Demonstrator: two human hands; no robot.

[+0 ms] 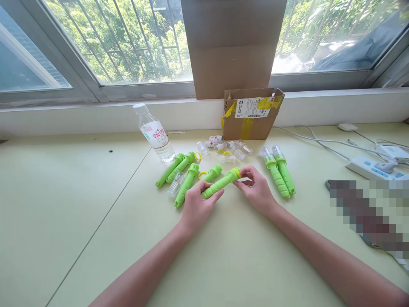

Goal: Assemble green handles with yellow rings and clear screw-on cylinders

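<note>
A green ribbed handle (pixel 221 184) is held at its lower end by my left hand (pixel 198 204), fingers wrapped round it. At its upper end, my right hand (pixel 256 190) pinches a yellow ring (pixel 237 172) around the neck. Several more green handles (pixel 185 186) lie left of and behind my left hand, with a clear ribbed cap (pixel 176 184) among them. Two green handles with clear caps (pixel 278 175) rest side by side to the right. Loose clear caps (pixel 235 150), small white pieces (pixel 213 141) and yellow rings (pixel 197 156) lie behind my hands.
A water bottle (pixel 156 134) stands at the back left. Behind the loose parts is an open cardboard box (pixel 249 123) against the window wall. A power strip (pixel 373 168) with cables and a pixelated, blurred object (pixel 364 211) are on the right.
</note>
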